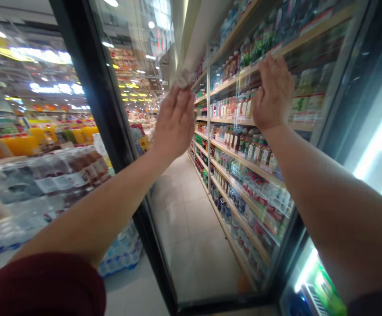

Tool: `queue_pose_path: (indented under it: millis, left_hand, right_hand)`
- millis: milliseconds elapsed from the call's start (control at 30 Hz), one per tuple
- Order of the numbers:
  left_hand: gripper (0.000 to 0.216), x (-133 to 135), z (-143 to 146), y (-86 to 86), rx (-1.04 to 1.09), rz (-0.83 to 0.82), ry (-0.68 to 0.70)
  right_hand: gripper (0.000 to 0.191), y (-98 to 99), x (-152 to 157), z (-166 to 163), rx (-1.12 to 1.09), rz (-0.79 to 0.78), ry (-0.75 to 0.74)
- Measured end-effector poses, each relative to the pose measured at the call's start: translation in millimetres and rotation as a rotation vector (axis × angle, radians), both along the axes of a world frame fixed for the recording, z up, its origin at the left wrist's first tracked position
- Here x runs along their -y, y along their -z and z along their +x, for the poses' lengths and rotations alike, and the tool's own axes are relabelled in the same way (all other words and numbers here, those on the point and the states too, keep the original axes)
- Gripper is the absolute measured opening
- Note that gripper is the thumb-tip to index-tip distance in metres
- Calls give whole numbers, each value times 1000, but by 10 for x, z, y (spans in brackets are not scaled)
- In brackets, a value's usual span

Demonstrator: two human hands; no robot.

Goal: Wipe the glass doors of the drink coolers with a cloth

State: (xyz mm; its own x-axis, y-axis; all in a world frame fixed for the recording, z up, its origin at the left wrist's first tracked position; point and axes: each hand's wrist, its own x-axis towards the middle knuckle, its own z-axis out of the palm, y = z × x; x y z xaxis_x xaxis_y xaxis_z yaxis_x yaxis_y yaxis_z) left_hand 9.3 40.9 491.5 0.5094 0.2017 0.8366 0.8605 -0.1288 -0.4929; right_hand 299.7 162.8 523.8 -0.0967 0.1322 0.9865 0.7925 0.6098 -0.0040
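Note:
A black-framed glass door (191, 263) stands swung open in front of me. My left hand (174, 120) is up at the glass, its fingers bent and pressed together. A pale greyish patch (183, 79) shows at those fingertips, too blurred to tell a cloth from a reflection. Farther right, my right hand (274, 92) lies against the same pane, fingers stretched upward, with nothing in it. Both forearms reach forward, the left one from a dark red sleeve (46, 285).
Shelves of bottled drinks (240, 142) show in the glass, along a tiled floor (174, 210). Shrink-wrapped bottle packs (69, 175) are stacked left of the door. A lit cooler with a green package (327, 289) is at right. Bright shop signs (55, 87) hang behind.

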Motion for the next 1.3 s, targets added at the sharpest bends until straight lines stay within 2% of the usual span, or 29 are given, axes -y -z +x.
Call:
queue_pose_path:
  millis: [67, 133, 233, 333, 400, 467, 567, 667, 700, 767, 833, 900, 967, 1067, 1133, 1167, 1233, 1300]
  left_hand:
    - [56, 52, 94, 118, -139, -145, 13]
    - [55, 109, 95, 110, -186, -184, 2]
    - [57, 161, -20, -2, 16, -21, -35]
    - [62, 164, -20, 78, 202, 74, -56]
    - [61, 156, 76, 222, 122, -14, -59]
    - [55, 143, 157, 297, -46, -141, -40]
    - [55, 93, 124, 162, -110, -144, -11]
    - [62, 25, 43, 37, 68, 33, 1]
    - [64, 13, 55, 78, 115, 74, 1]
    - [67, 16, 152, 289, 105, 70, -3]
    - [66, 56, 284, 552, -114, -72, 9]
    - [64, 108, 357, 701, -300, -193, 7]
    - [63, 141, 338, 682, -264, -170, -17]
    - [67, 126, 262, 584, 34, 25, -60]
    - [71, 89, 282, 662, 133, 104, -55]
    - [73, 72, 316, 746, 96, 94, -36]
    - [72, 55, 390, 921, -113, -27, 19]
    - [68, 54, 401, 977, -273, -156, 36]
  right_hand:
    - [70, 3, -10, 4, 1, 0, -3]
    - [70, 4, -20, 10, 2, 6, -12]
    - [71, 3, -29, 21, -3, 6, -21]
    - [72, 1, -9, 18, -11, -22, -45]
    - [72, 6, 28, 5, -25, -52, -51]
    - [72, 18, 74, -10, -37, -74, -41]
    - [70, 44, 136, -20, -33, -82, -38]
    - [70, 71, 167, -13, -11, -69, -64]
    - [70, 79, 171, -10, -1, -58, -69]
    - [68, 93, 173, -9, 10, -34, -70]
    - [67, 101, 167, -12, 5, -17, -72]
    - [67, 102, 158, -14, -7, -32, -87]
    - [68, 98, 150, -12, -15, -67, -107]
    - [69, 94, 153, -5, -11, -87, -116]
    - [69, 96, 162, -1, -4, -73, -96]
    - [69, 97, 167, 0, -3, -69, -83]
    - [67, 100, 173, 0, -5, -70, -61]
    - [67, 100, 177, -2, 1, -66, -46]
